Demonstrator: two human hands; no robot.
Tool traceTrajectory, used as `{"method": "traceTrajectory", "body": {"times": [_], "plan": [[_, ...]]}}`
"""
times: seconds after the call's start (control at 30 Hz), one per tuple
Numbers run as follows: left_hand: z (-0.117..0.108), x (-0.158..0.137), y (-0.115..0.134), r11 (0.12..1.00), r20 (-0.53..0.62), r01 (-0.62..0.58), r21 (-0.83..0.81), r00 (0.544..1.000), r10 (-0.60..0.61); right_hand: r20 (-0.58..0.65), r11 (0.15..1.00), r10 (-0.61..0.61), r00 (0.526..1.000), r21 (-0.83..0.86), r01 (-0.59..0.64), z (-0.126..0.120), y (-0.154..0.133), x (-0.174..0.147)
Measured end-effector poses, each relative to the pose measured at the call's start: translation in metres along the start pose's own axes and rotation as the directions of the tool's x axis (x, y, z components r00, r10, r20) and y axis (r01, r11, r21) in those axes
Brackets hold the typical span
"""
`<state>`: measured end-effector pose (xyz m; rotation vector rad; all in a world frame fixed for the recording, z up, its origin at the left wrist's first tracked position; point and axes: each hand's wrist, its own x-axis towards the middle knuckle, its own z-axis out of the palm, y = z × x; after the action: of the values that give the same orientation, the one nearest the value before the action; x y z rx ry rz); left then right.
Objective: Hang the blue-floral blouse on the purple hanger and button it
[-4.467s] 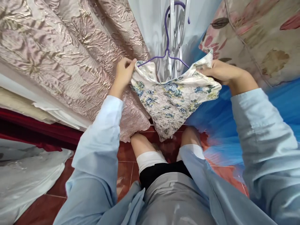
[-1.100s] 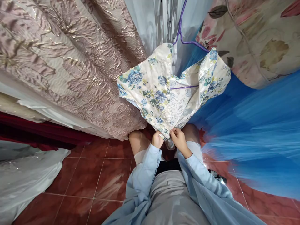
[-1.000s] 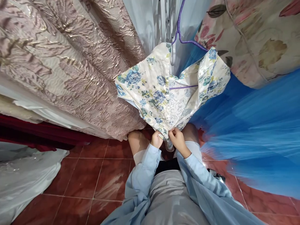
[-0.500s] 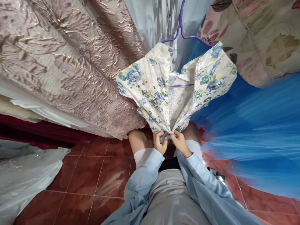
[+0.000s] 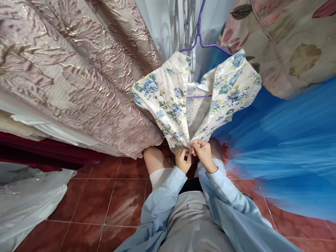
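Note:
A white blouse (image 5: 174,101) with blue and yellow-green flowers hangs in front of me on a purple hanger (image 5: 198,38). Its front gapes in a V at the neck, and the two edges meet low down at my fingers. My left hand (image 5: 183,160) pinches the lower front edge of the blouse. Just above and to its right, my right hand (image 5: 202,154) pinches the front edge where the two sides come together. The fingertips of both hands nearly touch. Whatever small fastening lies between them is hidden.
Pink embossed fabric (image 5: 86,77) hangs close on the left. On the right are blue tulle (image 5: 275,150) and a beige floral cloth (image 5: 288,45). White fabric (image 5: 31,203) trails over the red tiled floor (image 5: 126,196) at lower left.
My right hand has risen slightly, its fingers now more across the front edge. My left hand has shifted a little right. The blouse and hanger appear slightly further left.

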<state>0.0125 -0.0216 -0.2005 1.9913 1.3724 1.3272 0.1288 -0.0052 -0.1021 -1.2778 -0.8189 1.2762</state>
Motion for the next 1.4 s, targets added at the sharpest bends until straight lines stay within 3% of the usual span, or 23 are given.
{"method": "traceTrajectory", "body": {"times": [0.1,0.23,0.33,0.4,0.53,0.63,0.67,0.73,0.83,0.93,1.0,1.07,1.13,1.33,1.4], "plan": [[-0.002,-0.002,0.002,1.000,0.012,-0.009,0.004,1.000,0.009,-0.013,0.976,-0.219,0.976,0.011,0.219,0.010,-0.057,0.027],[-0.002,-0.002,0.008,1.000,0.027,-0.016,0.008,1.000,0.016,-0.003,0.871,-0.491,0.871,-0.006,0.491,0.027,-0.148,0.072],[0.001,-0.004,0.009,1.000,0.047,-0.005,0.003,0.999,0.005,-0.035,0.817,-0.577,0.816,-0.019,0.577,0.040,-0.198,0.095],[0.001,-0.002,0.006,1.000,0.083,0.001,0.002,0.997,-0.001,-0.075,0.798,-0.601,0.796,-0.013,0.602,0.046,-0.214,0.100],[-0.016,0.030,0.000,0.998,0.120,-0.045,-0.050,0.991,0.050,-0.053,0.774,-0.633,0.773,-0.022,0.632,0.043,-0.209,0.097],[-0.048,0.092,0.018,0.984,-0.072,-0.152,-0.096,0.987,0.146,0.051,0.745,-0.660,0.750,-0.092,0.661,0.032,-0.192,0.097],[-0.060,0.119,0.030,0.974,-0.158,-0.206,-0.096,0.969,0.189,0.084,0.728,-0.671,0.737,-0.116,0.676,0.029,-0.188,0.098],[-0.083,0.177,0.059,0.947,-0.213,-0.315,-0.066,0.932,0.295,0.126,0.693,-0.694,0.709,-0.148,0.705,0.024,-0.183,0.099],[-0.109,0.256,0.101,0.876,-0.092,-0.482,-0.007,0.873,0.479,0.140,0.663,-0.715,0.685,-0.175,0.727,0.023,-0.184,0.100],[-0.118,0.303,0.123,0.802,0.116,-0.596,0.036,0.799,0.590,0.143,0.667,-0.708,0.692,-0.188,0.721,0.025,-0.190,0.103],[-0.115,0.315,0.125,0.819,0.126,-0.573,-0.004,0.813,0.569,0.131,0.684,-0.694,0.708,-0.185,0.706,0.027,-0.191,0.105],[-0.109,0.316,0.122,0.862,0.036,-0.499,-0.087,0.863,0.503,0.108,0.711,-0.673,0.732,-0.176,0.680,0.029,-0.188,0.107],[-0.104,0.311,0.121,0.875,-0.058,-0.464,-0.136,0.886,0.461,0.085,0.744,-0.643,0.761,-0.166,0.648,0.032,-0.180,0.106],[-0.099,0.291,0.130,0.848,-0.174,-0.531,-0.009,0.836,0.521,0.022,0.827,-0.553,0.833,-0.111,0.551,0.040,-0.155,0.091],[-0.100,0.287,0.137,0.834,-0.232,-0.551,0.017,0.810,0.539,0.067,0.858,-0.503,0.862,-0.083,0.507,0.039,-0.150,0.090]]}}
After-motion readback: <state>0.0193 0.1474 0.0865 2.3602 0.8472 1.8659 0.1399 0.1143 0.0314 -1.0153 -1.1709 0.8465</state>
